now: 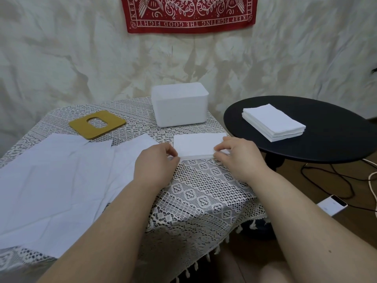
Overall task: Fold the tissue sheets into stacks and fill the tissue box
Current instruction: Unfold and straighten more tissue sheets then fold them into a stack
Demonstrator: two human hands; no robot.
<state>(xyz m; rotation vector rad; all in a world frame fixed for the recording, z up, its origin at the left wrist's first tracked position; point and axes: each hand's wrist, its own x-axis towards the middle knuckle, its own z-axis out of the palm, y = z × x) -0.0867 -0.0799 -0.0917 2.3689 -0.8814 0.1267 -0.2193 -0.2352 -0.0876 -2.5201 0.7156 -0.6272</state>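
1. I have both hands on the stack [196, 146], a small pile of folded tissues lying on the lace cloth [200, 193] just in front of the box [179, 107].
2. My left hand [157, 162] pinches the stack's near-left corner between thumb and fingertips; my right hand [238, 156] pinches the near-right corner the same way. Neither hand is empty.
3. The stack looks light and soft. The leaves are loose on one another, so I expect them to slide or fan out if I lift by one corner only.
4. I judge the better hold to be at the two short ends, thumbs on top and fingers beneath, squeezing lightly so the pile stays square.
5. Too hard a squeeze would crease the tissue; it tears easily, and the lace may catch the bottom leaf if I drag it.
6. The box stands open at the top, its yellow lid [97, 124] flat on the cloth to the left, so the stack can go straight down into it.
7. Unfolded sheets [53, 180] lie spread at the left, still to be folded.
8. A second stack [273, 121] waits on the black table [326, 146] at the right, well apart from the box.
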